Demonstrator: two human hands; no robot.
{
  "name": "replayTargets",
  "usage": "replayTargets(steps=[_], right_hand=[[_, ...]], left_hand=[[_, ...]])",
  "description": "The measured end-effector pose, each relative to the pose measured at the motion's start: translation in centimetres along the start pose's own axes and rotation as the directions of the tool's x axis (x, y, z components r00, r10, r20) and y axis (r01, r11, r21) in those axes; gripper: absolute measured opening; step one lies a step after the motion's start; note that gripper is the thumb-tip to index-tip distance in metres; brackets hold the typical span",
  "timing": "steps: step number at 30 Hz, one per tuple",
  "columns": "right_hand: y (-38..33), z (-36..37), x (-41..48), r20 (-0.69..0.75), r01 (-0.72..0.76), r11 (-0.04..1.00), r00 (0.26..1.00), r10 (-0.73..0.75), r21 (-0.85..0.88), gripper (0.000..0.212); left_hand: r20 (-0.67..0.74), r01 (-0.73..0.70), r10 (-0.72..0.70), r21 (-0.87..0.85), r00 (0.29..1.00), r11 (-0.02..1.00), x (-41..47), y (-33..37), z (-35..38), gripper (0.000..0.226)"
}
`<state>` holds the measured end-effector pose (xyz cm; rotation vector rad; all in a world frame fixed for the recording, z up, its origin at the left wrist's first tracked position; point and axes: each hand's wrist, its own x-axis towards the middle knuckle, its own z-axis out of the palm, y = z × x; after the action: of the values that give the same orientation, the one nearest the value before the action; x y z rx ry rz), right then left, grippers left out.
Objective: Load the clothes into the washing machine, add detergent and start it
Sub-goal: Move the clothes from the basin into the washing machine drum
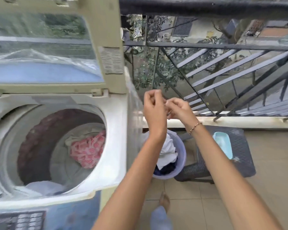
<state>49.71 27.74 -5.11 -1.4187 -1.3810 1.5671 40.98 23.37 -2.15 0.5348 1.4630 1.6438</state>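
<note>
White and dark clothes [169, 146] are lying soft and light in the purple basket [181, 156] beside the washing machine [116, 130], easy for grabbing by a bunched fold, while my left grip [154, 106] and right grip [179, 111] are curling together above, pinching what I cannot tell.
</note>
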Motion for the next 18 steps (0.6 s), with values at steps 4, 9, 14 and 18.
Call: replayTargets(steps=[4, 9, 14, 18], right_hand=[[7.3, -4.1, 2.9, -0.06, -0.118, 0.993, 0.991, 0.117, -0.015, 0.011], [17.8, -5.6, 7.0, -0.098, -0.276, 0.961, 0.957, 0.275, 0.0, 0.016], [27.4, -5.8, 10.1, -0.073, -0.459, 0.886, 0.883, 0.463, 0.067, 0.019], [34.8, -5.4, 11.7, -0.099, -0.579, 0.815, 0.81, 0.579, 0.029, 0.021]], left_hand=[[-0.065, 0.153, -0.146, 0.127, 0.987, 0.98, 0.7, -9.2, 2.6, 0.015], [-0.15, 0.265, -0.225, 0.353, 0.963, 0.897, 2.7, -21.3, 1.7, 0.012], [-0.267, 0.376, -0.27, 0.554, 0.925, 0.742, 5.0, -31.2, -0.4, 0.023], [-0.406, 0.473, -0.256, 0.644, 0.877, 0.602, 6.8, -37.5, -3.8, 0.062]])
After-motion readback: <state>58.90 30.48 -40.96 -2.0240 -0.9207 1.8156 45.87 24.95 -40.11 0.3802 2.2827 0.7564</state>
